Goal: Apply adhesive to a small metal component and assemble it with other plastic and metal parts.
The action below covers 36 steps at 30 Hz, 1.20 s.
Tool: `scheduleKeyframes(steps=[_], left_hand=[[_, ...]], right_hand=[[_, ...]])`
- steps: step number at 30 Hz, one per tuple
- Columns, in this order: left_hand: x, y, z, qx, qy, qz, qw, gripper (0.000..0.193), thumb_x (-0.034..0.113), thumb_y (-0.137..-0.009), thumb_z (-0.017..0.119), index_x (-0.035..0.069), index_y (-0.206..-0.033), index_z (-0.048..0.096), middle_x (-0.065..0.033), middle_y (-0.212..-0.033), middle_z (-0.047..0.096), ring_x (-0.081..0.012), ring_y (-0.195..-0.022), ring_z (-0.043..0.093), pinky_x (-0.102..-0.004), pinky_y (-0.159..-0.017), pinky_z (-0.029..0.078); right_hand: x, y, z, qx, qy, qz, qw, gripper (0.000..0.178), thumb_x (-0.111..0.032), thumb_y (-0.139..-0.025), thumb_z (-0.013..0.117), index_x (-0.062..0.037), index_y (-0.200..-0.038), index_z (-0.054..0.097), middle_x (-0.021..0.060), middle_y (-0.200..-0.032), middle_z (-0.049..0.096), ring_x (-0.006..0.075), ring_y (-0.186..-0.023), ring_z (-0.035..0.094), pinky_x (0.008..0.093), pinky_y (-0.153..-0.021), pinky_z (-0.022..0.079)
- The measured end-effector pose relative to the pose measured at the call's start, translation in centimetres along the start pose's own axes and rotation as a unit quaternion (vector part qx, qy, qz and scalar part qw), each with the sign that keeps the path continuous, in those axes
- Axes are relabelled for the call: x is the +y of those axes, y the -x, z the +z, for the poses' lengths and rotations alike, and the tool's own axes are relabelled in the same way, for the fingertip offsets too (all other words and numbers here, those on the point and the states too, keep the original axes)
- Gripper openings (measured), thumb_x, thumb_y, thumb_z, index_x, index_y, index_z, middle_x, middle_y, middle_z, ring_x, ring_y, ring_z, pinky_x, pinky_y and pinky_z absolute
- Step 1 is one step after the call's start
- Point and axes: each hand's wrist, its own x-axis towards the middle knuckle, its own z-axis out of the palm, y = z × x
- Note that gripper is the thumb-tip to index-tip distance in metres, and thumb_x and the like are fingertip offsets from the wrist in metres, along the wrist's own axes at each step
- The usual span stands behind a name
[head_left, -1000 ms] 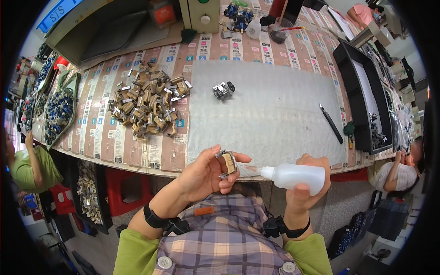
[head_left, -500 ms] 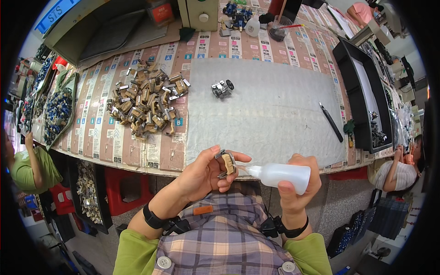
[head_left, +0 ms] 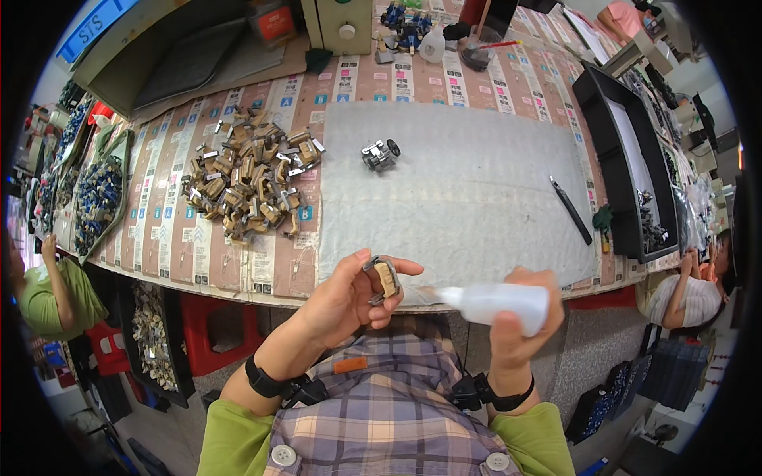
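Shifted slightly right from half a second ago, the translucent squeeze bottle (head_left: 506, 308) blurs in my right hand's (head_left: 520, 339) grasp; my left hand (head_left: 333, 305) holds a tan-and-grey part (head_left: 386, 279) by the table's (head_left: 290, 266) near edge.

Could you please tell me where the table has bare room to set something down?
Bare: the pale grey sheet, between the small silver black-wheeled part and the slim black tool. Crowded: left of the sheet, under heaped tan and silver pieces.
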Motion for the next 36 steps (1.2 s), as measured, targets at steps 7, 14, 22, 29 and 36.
scheduleKeyframes(steps=[7,14,22,29,36], left_hand=[[0.4,0.5,-1.0,0.082,-0.054,0.037,0.994,0.059,0.048,-0.089,0.022,-0.001,-0.109,0.047,-0.0019,-0.059,0.043,-0.0084,-0.045,0.033,-0.0221,-0.043,0.03],[0.9,1.8,-2.4,0.117,-0.073,0.081,0.987,0.054,0.048,-0.09,0.023,0.003,-0.103,0.051,0.0007,-0.051,0.04,-0.0059,-0.039,0.029,-0.0193,-0.037,0.025],[1.7,2.4,-3.5,0.155,-0.063,0.099,0.981,0.054,0.046,-0.091,0.023,0.001,-0.096,0.051,0.0003,-0.044,0.037,-0.0048,-0.033,0.023,-0.0183,-0.032,0.021],[2.1,1.7,-2.2,0.143,-0.09,0.11,0.979,0.053,0.046,-0.091,0.022,0.001,-0.095,0.051,0.0,-0.043,0.036,-0.0054,-0.033,0.024,-0.0187,-0.032,0.02],[2.4,2.6,-3.7,0.188,-0.085,0.148,0.967,0.052,0.046,-0.091,0.022,0.003,-0.091,0.051,-0.0007,-0.044,0.037,-0.0066,-0.034,0.026,-0.0207,-0.035,0.022]], right_hand=[[4.9,-3.6,-4.9,0.157,-0.107,0.198,0.962,0.028,-0.012,-0.077,0.061,0.0026,-0.095,0.045,0.0091,-0.089,0.056,0.0129,-0.076,0.054,0.0263,-0.067,0.044],[14.5,-4.2,-8.6,0.123,0.025,0.255,0.959,0.039,-0.006,-0.077,0.059,0.0037,-0.112,0.044,0.0094,-0.101,0.055,0.0134,-0.092,0.052,0.0241,-0.08,0.04],[4.4,-8.8,-1.2,0.054,0.23,0.112,0.965,0.035,-0.013,-0.072,0.065,-0.0014,-0.103,0.054,0.0084,-0.095,0.059,0.0179,-0.082,0.055,0.0288,-0.074,0.044],[11.2,-13.5,11.3,-0.249,0.286,0.147,0.914,0.043,-0.035,-0.067,0.066,0.0008,-0.089,0.06,0.0156,-0.091,0.06,0.0284,-0.077,0.059,0.0355,-0.07,0.046],[11.5,-12.9,13.0,-0.3,0.277,0.164,0.898,0.036,-0.029,-0.061,0.072,-0.0015,-0.079,0.058,0.0137,-0.078,0.059,0.0254,-0.073,0.057,0.0336,-0.065,0.045]])
